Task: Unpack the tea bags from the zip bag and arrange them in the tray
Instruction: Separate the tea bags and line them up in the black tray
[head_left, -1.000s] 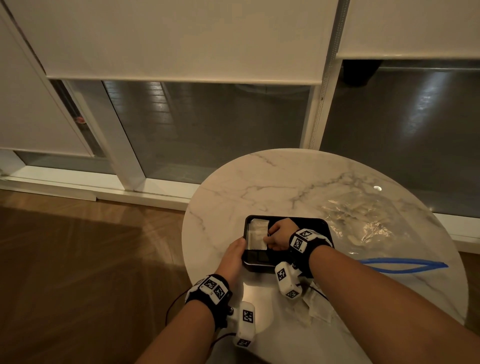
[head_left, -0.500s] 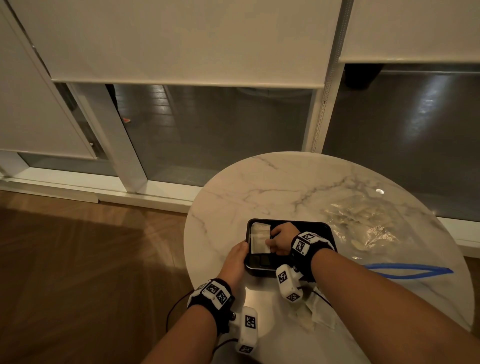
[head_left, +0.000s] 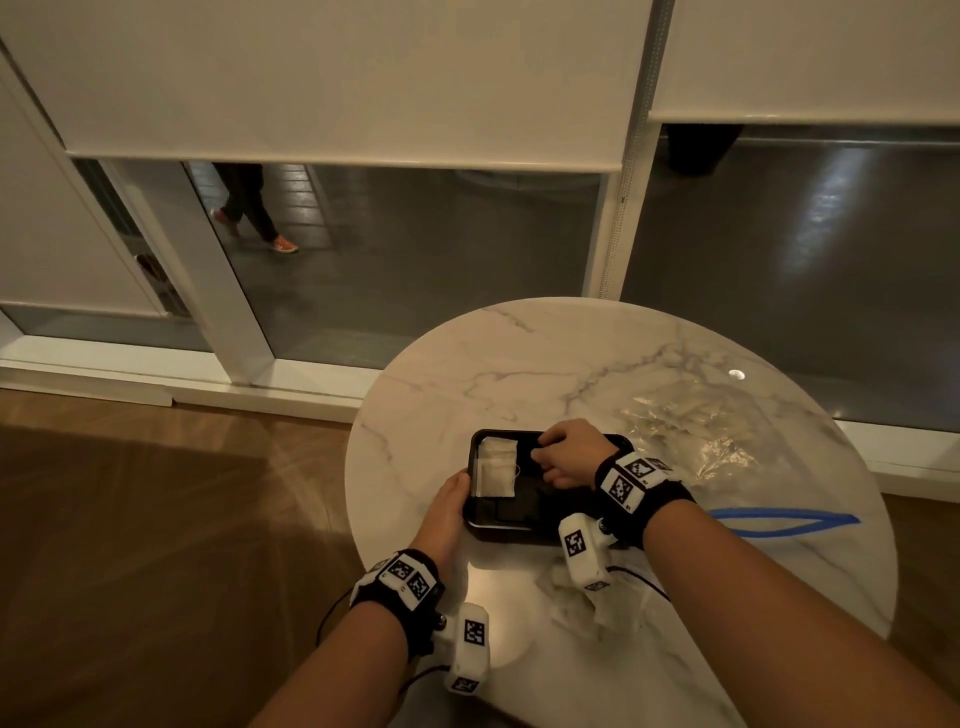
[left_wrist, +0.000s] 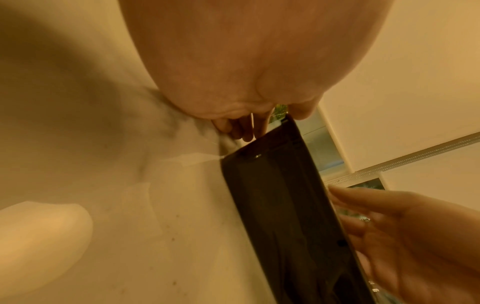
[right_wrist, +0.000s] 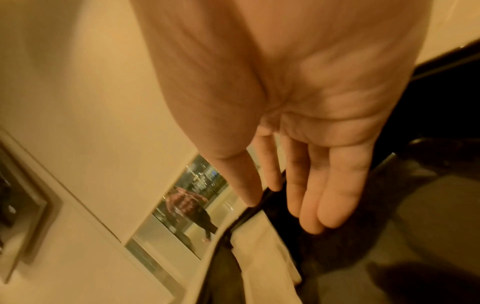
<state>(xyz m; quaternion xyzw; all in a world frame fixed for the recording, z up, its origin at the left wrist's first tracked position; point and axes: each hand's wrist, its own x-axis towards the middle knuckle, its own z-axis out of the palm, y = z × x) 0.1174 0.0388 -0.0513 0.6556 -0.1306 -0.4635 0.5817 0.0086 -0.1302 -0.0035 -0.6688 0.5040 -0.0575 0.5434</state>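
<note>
Our left hand (head_left: 447, 506) grips the tray's (head_left: 519, 522) left edge; our right hand (head_left: 569, 457) hovers inside it, fingers relaxed. Two tea bags (head_left: 496, 467) lie far-left in the tray. The zip bag (head_left: 696, 431) rests right on the surface (head_left: 467, 374).

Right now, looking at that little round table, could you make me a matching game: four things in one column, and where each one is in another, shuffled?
Things:
1. tea bags
2. zip bag
3. left hand
4. right hand

Places:
A. over the middle of the tray, fingers relaxed, holding nothing
B. on the table, to the right of the tray
C. against the tray's left edge
D. at the left end, inside the black tray

Pairs: 1-D, 2-B, 3-C, 4-A
</note>
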